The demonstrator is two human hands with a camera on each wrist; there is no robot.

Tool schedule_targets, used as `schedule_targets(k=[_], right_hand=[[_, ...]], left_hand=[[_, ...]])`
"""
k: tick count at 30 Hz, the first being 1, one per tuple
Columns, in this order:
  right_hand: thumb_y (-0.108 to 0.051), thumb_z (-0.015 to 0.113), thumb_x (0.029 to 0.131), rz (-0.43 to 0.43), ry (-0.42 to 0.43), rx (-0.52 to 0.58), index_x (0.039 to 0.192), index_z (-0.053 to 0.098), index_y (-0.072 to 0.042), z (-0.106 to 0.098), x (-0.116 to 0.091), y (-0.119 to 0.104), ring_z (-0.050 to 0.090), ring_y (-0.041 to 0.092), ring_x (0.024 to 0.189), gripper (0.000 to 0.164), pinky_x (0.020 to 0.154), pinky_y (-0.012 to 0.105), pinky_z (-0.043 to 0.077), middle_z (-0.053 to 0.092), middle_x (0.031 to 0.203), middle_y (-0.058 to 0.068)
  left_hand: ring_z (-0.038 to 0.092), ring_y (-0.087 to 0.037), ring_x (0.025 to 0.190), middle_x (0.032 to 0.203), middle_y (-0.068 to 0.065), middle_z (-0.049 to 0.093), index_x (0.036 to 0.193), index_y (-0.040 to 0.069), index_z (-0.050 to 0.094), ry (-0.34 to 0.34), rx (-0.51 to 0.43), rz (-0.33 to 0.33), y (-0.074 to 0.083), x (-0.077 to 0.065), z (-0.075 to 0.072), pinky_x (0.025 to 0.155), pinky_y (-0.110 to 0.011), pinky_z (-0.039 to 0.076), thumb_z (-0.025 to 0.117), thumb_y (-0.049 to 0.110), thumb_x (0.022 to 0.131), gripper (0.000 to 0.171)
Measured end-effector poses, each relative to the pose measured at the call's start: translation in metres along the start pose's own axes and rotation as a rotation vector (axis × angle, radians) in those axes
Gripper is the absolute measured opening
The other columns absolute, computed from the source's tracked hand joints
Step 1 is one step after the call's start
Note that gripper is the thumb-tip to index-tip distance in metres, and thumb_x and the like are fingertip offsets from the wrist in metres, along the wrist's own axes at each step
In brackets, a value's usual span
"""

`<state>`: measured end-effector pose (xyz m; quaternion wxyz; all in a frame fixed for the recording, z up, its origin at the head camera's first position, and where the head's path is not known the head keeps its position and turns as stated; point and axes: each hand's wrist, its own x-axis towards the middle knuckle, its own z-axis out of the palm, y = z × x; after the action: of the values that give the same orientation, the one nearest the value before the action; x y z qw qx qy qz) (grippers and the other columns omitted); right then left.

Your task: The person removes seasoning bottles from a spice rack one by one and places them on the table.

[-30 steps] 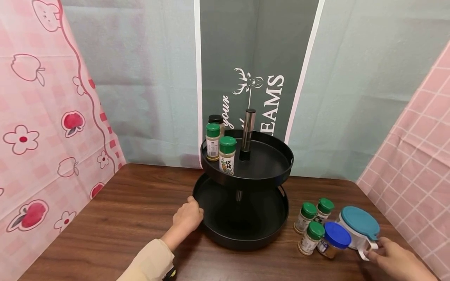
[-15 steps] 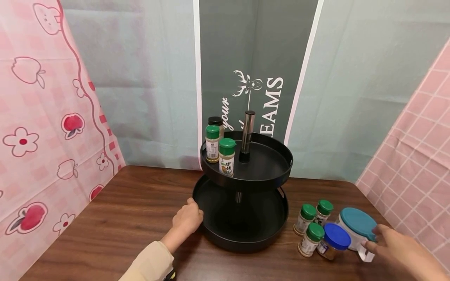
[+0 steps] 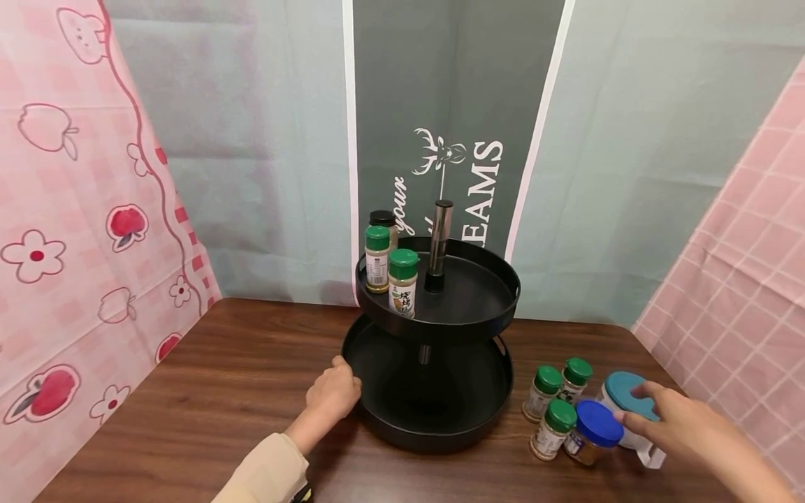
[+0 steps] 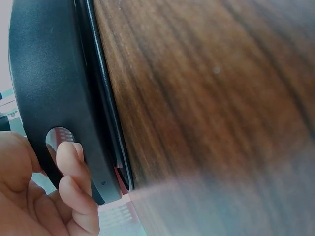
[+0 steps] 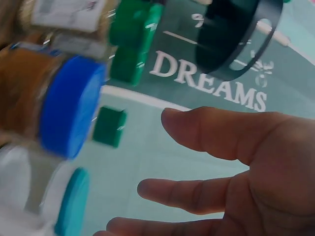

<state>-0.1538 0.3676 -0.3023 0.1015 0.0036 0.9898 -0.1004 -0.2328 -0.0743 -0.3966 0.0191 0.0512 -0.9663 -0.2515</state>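
Lower right of the head view, the right hand [image 3: 682, 424] spreads thumb and fingers apart, thumb tip right by the blue-lidded jar [image 3: 597, 425], contact impossible to tell! It masks part of the teal-lidded jar [image 3: 622, 388]. Lower centre, the left hand [image 3: 333, 388] grips the lower tray [image 3: 434, 441], cropped in its wrist view.

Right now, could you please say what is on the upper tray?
The upper tray holds a front green-capped bottle, a rear green-capped bottle and a black-capped jar. The jar's lower part is hidden behind the bottles.
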Motion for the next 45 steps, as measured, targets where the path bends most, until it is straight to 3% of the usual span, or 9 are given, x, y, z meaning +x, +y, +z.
schedule_targets(k=[4, 9, 25, 30, 37, 41, 45], right_hand=[[-0.048, 0.054, 0.086, -0.058, 0.088, 0.021, 0.116, 0.046, 0.011, -0.003, 0.0, -0.017, 0.058, 0.03, 0.073, 0.067, 0.06, 0.052, 0.047, 0.061, 0.09, 0.023], [-0.051, 0.054, 0.085, -0.096, 0.138, 0.031, 0.116, 0.049, 0.006, -0.007, 0.002, -0.036, 0.057, 0.035, 0.079, 0.066, 0.061, 0.051, 0.047, 0.062, 0.093, 0.021], [-0.048, 0.057, 0.084, -0.175, 0.054, 0.108, 0.123, 0.044, 0.006, -0.004, 0.016, -0.089, 0.056, 0.038, 0.088, 0.068, 0.067, 0.049, 0.047, 0.059, 0.102, 0.023], [-0.052, 0.058, 0.081, -0.172, 0.038, 0.093, 0.123, 0.046, 0.004, -0.001, 0.018, -0.101, 0.054, 0.041, 0.094, 0.071, 0.07, 0.054, 0.047, 0.059, 0.107, 0.024], [-0.045, 0.06, 0.082, -0.163, 0.033, 0.088, 0.122, 0.045, 0.006, 0.003, 0.022, -0.117, 0.053, 0.04, 0.095, 0.067, 0.073, 0.051, 0.047, 0.06, 0.105, 0.023], [-0.04, 0.061, 0.083, -0.16, 0.035, 0.087, 0.123, 0.043, 0.01, 0.007, 0.025, -0.129, 0.056, 0.037, 0.091, 0.066, 0.072, 0.049, 0.048, 0.06, 0.103, 0.023], [-0.036, 0.061, 0.084, -0.141, 0.025, 0.106, 0.124, 0.041, 0.012, 0.013, 0.029, -0.138, 0.051, 0.042, 0.099, 0.066, 0.076, 0.052, 0.047, 0.055, 0.112, 0.03]], left_hand=[[0.057, -0.032, 0.067, 0.079, -0.021, 0.062, 0.097, -0.003, 0.044, -0.001, -0.005, -0.002, -0.001, -0.001, 0.0, 0.052, -0.048, 0.045, 0.052, 0.017, 0.078, 0.029], [0.057, -0.031, 0.066, 0.078, -0.021, 0.062, 0.096, -0.003, 0.044, -0.001, -0.009, 0.003, 0.0, -0.002, 0.001, 0.052, -0.047, 0.045, 0.052, 0.017, 0.079, 0.027], [0.057, -0.032, 0.066, 0.078, -0.021, 0.062, 0.094, -0.002, 0.044, 0.0, -0.008, 0.005, 0.002, -0.005, 0.001, 0.053, -0.048, 0.045, 0.053, 0.018, 0.078, 0.027], [0.057, -0.032, 0.066, 0.077, -0.021, 0.062, 0.095, -0.003, 0.044, -0.002, -0.003, 0.002, 0.001, -0.005, 0.0, 0.053, -0.048, 0.045, 0.053, 0.017, 0.078, 0.028], [0.057, -0.031, 0.064, 0.075, -0.02, 0.062, 0.096, -0.003, 0.043, -0.006, 0.011, 0.011, 0.001, -0.003, 0.0, 0.052, -0.047, 0.045, 0.052, 0.017, 0.078, 0.029], [0.056, -0.03, 0.06, 0.063, -0.015, 0.059, 0.095, -0.003, 0.042, -0.013, 0.012, 0.018, 0.001, -0.002, -0.002, 0.051, -0.045, 0.045, 0.051, 0.016, 0.077, 0.027], [0.053, -0.026, 0.054, 0.049, -0.007, 0.053, 0.094, -0.002, 0.041, -0.029, 0.004, 0.026, 0.0, -0.003, -0.004, 0.049, -0.043, 0.044, 0.049, 0.016, 0.078, 0.026]])
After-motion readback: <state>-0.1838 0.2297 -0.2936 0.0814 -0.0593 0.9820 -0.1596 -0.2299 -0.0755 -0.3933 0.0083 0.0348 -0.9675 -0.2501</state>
